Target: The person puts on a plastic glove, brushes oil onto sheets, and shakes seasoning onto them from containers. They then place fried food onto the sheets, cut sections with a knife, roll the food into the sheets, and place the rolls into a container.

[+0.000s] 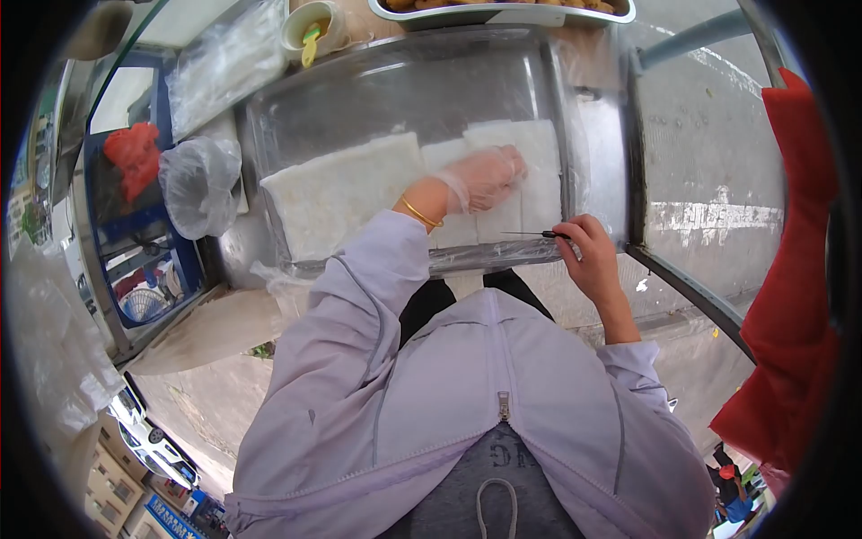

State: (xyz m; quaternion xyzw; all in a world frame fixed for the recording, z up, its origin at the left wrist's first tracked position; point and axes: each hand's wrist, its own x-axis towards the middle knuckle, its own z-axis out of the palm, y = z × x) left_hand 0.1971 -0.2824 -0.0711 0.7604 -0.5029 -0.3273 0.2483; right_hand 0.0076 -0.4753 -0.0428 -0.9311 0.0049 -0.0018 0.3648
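My left hand [485, 178], in a clear plastic glove, rests over the white slabs on the right with its fingers curled in. Whether anything is between those fingers is hidden. My right hand [588, 260], bare, pinches the black handle of a thin-bladed tool [537, 234], perhaps a slim knife, which points left over the near edge of the slabs. Soft white slabs, tofu-like, lie flat in a shallow metal tray [395, 85]. A wide white slab [346, 193] covers the left part, and narrower cut pieces [537, 171] lie to the right.
Beyond the tray stand a white cup [312, 31] with a green-handled utensil and a metal pan [503, 13] of browned food. Clear plastic bags [202, 184] hang at the left, near a red bag [133, 162]. Red cloth [790, 234] hangs at the right, beside the stall's metal frame.
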